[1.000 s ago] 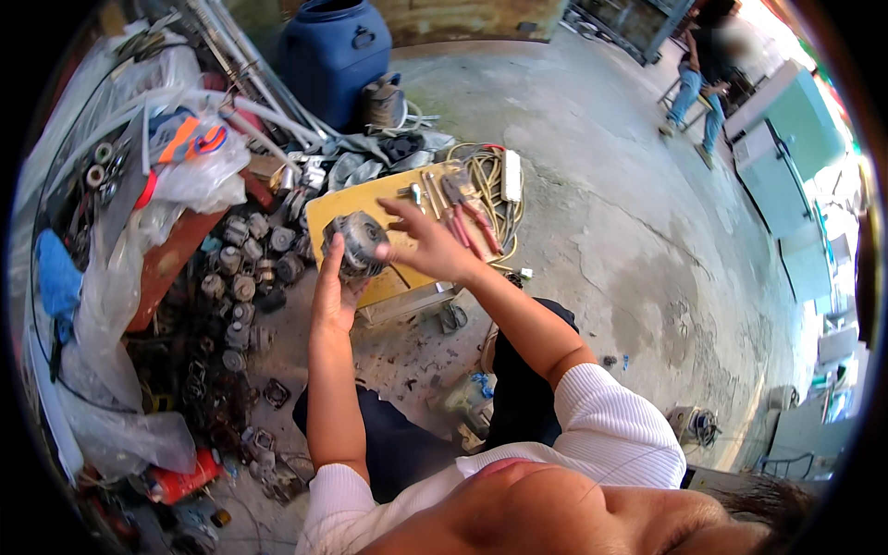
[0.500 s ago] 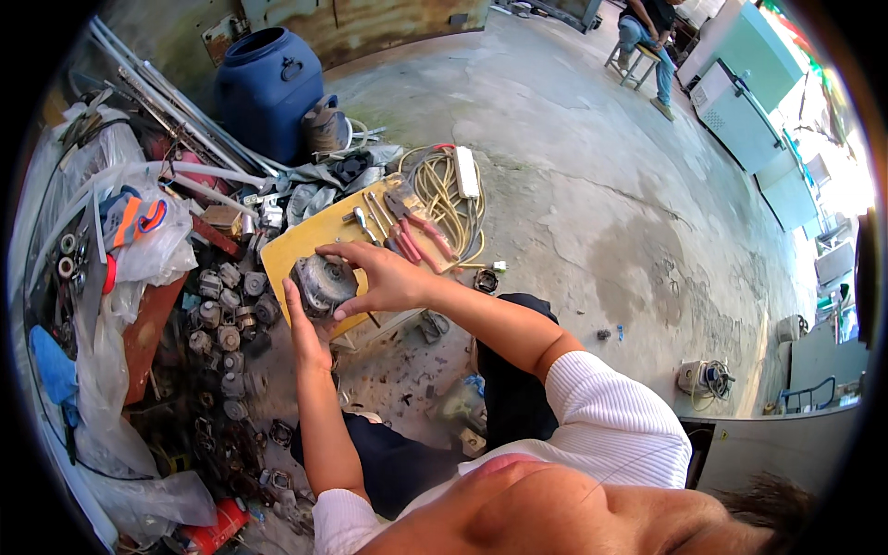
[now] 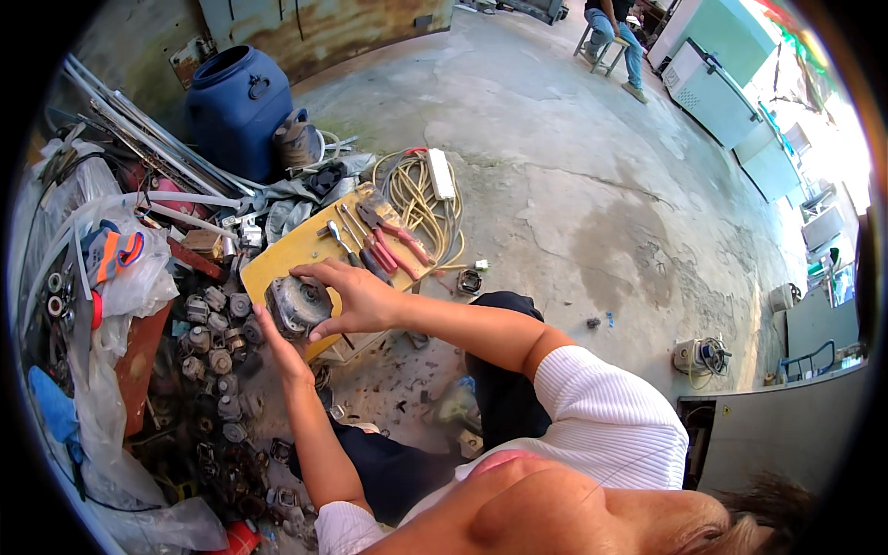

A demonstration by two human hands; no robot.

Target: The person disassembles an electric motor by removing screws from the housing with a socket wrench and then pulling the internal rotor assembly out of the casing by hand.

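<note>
A grey, round-bodied metal electric motor (image 3: 298, 305) is held between my two hands over the left part of a yellow board (image 3: 262, 268). My right hand (image 3: 363, 300) grips it from the right, with fingers across the top and the thumb at the lower edge. Against its lower left side lies my left hand (image 3: 287, 353), fingers long and close together; its thumb is hidden. Beyond the motor, red-handled pliers (image 3: 398, 231), a ratchet wrench (image 3: 344, 244) and screwdrivers (image 3: 377, 248) lie on the board.
Several small motors (image 3: 220, 361) are heaped on the floor at left, near clear plastic bags (image 3: 102, 370). A blue barrel (image 3: 238, 116) stands behind. A coiled cable (image 3: 412, 190) with a white power strip (image 3: 441, 174) lies past the board. A person (image 3: 615, 42) sits far off.
The whole view has shifted, so the surroundings appear further left and slightly higher. My left fingers look straighter along the motor's side; my right hand keeps its grip.
</note>
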